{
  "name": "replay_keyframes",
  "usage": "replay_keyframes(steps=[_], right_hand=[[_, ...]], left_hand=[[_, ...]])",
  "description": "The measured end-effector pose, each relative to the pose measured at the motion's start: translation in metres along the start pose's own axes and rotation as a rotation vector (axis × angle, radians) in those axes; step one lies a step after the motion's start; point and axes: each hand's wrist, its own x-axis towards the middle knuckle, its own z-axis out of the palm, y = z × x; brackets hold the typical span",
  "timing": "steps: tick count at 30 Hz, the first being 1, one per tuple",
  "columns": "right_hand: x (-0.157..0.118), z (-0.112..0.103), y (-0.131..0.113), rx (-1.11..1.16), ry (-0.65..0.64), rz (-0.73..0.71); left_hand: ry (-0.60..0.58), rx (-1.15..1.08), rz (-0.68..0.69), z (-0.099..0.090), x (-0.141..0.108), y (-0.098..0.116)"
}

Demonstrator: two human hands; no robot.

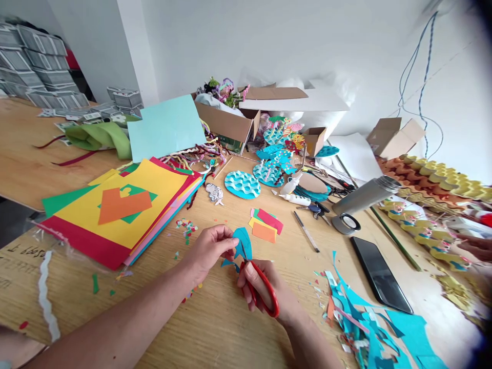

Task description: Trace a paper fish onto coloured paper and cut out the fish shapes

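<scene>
Between the thumb and fingers of my left hand point(216, 249) is a small piece of blue paper point(242, 242) with a rounded outline. My right hand point(265, 287) grips red-handled scissors point(271, 293), whose blades reach into the lower part of the blue paper. A blue offcut hangs or lies just below the paper; I cannot tell which. Pink, yellow and orange paper pieces point(264, 225) lie just beyond my hands. A blue oval with wavy relief point(242, 184) and a grey paper cutout point(214, 193) rest farther back.
Coloured paper sheets point(123, 220) are stacked at left. A pen point(306, 231), a phone point(380, 274), a grey flask point(367, 193) and blue paper scraps point(361, 323) lie to the right. Boxes point(226, 123) stand at the back. Another person's hand point(476, 247) shows at the far right.
</scene>
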Motion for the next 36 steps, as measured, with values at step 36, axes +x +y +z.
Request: replay_keyframes(steps=[36], right_hand=[[0.001, -0.008, 0.011, 0.191, -0.077, -0.071]], left_hand=[[-0.094, -0.062, -0.14, -0.006, 0.001, 0.0]])
